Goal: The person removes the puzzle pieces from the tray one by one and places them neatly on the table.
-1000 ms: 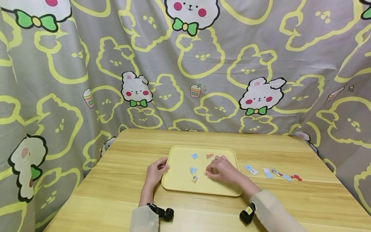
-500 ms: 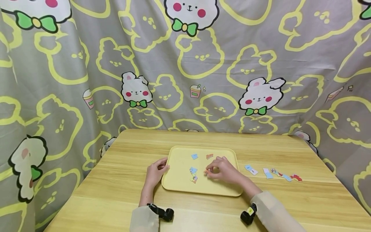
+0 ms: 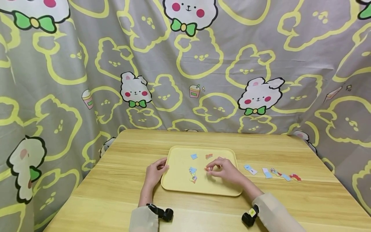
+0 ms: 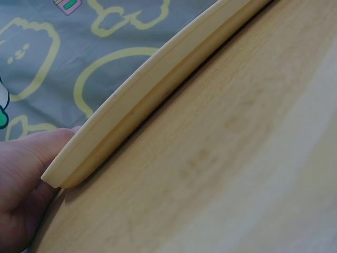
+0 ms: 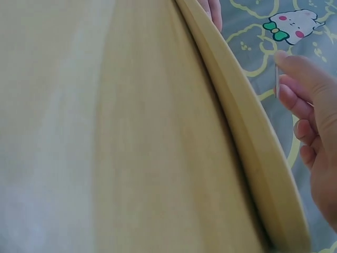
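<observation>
A pale yellow tray (image 3: 174, 185) lies on the wooden table, and my left hand (image 3: 155, 172) holds its left edge. In the left wrist view, part of the left hand (image 4: 23, 174) shows against the tray's rim (image 4: 142, 89). Over the tray's right half, my right hand (image 3: 226, 172) pinches a small orange puzzle piece (image 3: 206, 169) between thumb and fingers. That piece (image 5: 277, 81) appears as a thin edge in the right wrist view. Left of the right hand lie joined puzzle pieces (image 3: 193, 174). Further back on the tray are a blue piece (image 3: 194, 156) and an orange piece (image 3: 209, 156).
Right of the tray, several puzzle pieces lie on the table (image 3: 121, 190): a blue and white pair (image 3: 250, 169), another such pair (image 3: 267, 173) and a row with red parts (image 3: 295, 177). A patterned grey curtain (image 3: 174, 64) hangs behind the table.
My right hand has shifted slightly, and the orange piece between its fingers has moved a little up in the view. The left hand keeps its place on the tray.
</observation>
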### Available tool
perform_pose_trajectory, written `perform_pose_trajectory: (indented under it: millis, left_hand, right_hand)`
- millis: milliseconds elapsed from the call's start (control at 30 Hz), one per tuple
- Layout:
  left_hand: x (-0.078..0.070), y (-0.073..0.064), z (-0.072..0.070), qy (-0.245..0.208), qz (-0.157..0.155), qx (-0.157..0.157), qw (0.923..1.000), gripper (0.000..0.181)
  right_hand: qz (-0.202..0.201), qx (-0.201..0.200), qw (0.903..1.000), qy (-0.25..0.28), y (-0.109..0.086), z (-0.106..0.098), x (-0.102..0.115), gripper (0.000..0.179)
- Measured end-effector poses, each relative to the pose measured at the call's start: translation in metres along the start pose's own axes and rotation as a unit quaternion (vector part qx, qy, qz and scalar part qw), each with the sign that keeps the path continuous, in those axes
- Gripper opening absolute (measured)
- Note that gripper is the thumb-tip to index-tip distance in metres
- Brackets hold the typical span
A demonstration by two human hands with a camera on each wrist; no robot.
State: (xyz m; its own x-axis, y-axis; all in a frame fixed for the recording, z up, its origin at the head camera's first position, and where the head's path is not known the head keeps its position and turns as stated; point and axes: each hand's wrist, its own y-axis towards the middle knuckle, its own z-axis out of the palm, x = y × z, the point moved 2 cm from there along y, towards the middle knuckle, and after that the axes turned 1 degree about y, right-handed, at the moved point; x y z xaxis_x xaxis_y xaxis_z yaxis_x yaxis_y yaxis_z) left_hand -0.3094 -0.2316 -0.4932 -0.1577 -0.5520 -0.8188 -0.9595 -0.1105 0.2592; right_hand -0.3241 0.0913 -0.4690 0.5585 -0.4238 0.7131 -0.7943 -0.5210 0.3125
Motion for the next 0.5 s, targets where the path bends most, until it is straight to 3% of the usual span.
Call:
perform_pose_trajectory:
  millis: [200, 500]
  left_hand:
    - [-0.0004, -0.0032, -0.0022, -0.006, 0.057, -0.011, 0.9983, 0.036]
    - [0.0012, 0.0014, 0.0006, 0.008, -0.013, 0.000, 0.9999, 0.037]
  right_hand:
    - [0.014, 0.002, 0.9992, 0.038, -0.0024, -0.0010, 0.0026, 0.020]
    - [0.007, 0.004, 0.9994, 0.032, -0.0039, -0.0027, 0.0037, 0.019]
